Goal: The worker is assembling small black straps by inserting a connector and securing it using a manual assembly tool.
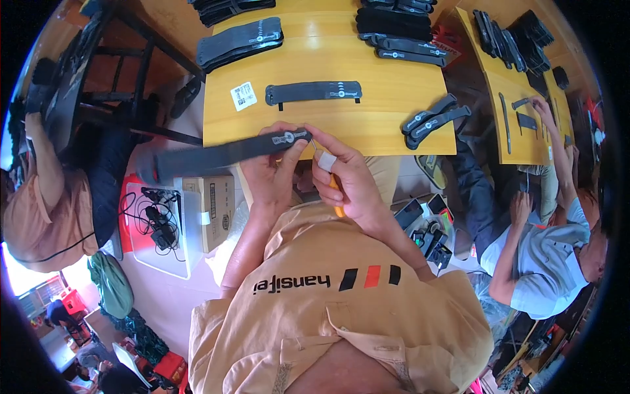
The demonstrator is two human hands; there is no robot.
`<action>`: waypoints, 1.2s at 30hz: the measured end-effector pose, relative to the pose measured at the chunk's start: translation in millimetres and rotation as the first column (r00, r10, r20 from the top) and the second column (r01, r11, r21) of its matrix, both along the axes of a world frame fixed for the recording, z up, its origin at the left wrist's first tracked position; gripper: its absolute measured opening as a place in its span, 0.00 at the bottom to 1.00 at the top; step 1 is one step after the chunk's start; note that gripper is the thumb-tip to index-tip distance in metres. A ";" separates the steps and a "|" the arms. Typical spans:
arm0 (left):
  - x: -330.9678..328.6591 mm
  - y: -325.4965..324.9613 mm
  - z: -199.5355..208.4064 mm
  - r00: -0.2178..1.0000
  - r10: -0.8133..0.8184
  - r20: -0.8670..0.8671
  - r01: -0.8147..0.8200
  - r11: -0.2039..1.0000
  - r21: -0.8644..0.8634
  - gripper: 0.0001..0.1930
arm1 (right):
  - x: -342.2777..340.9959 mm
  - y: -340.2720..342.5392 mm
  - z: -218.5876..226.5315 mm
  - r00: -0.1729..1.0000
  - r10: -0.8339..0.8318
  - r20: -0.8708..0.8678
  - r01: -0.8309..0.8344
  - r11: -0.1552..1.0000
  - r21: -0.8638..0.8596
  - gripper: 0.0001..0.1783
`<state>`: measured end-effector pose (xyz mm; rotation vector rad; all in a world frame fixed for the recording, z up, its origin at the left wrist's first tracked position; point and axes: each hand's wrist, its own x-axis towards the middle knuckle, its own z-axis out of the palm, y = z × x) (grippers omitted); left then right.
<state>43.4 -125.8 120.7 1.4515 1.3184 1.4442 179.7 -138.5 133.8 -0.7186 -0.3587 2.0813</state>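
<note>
A long dark grey strap [220, 154] with a white print near its right end lies across my left hand [268, 178], whose thumb and fingers pinch it near that end. Its far left end is blurred. My right hand [356, 184] is closed around an orange-handled tool [337, 198] with a thin metal tip; my fingers hide most of it, so its exact kind is unclear. That tip is at the strap's printed end. White tape wraps one right finger. Beyond my hands, another strap [312, 92] lies flat on the yellow table [315, 59].
A white label [243, 96] lies left of the flat strap. Two straps [436, 123] overlap at the table's right edge. Strap stacks [240, 43] stand at the back. Boxes with cables [161, 226] sit at lower left. People work on both sides; one [545, 256] is at another table.
</note>
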 end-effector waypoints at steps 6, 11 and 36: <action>-13.7 7.8 17.5 0.892 -0.046 0.450 0.226 0.907 -0.355 0.07 | 14.6 5.1 -6.2 0.810 -0.059 0.583 -0.223 0.889 0.400 0.22; -23.7 14.5 3.9 0.754 -0.123 0.645 0.445 0.819 -0.363 0.08 | 13.7 1.7 -2.2 0.757 -0.146 0.637 -0.224 0.858 0.463 0.23; -29.5 22.8 -2.3 0.915 -0.336 0.224 0.404 0.771 -0.492 0.13 | 11.1 12.4 -28.8 0.923 0.008 0.386 -0.152 0.926 0.345 0.20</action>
